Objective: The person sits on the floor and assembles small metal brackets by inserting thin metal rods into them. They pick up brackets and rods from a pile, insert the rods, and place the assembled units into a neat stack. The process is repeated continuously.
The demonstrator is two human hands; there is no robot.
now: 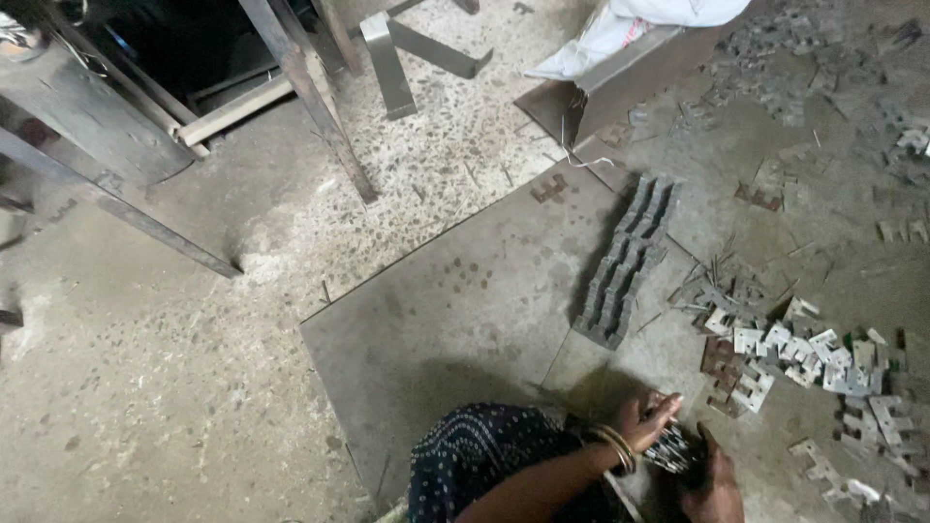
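Metal stampings bundle (668, 450) clenched between left hand (647, 418) and right hand (715, 479) grips.

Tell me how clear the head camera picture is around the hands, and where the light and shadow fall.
Head view: the hands and the bundle of metal pieces sit in shadow and look soft; the stacked row of stampings is evenly lit and sharper; the top-left under the wooden frame is nearly black.

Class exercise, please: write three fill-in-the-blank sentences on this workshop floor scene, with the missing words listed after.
1. Both hands hold a small bundle of metal ____.
2. The left wrist wears thin ____.
3. The long stack of plates lies on a flat metal ____.

Missing words: plates; bangles; sheet
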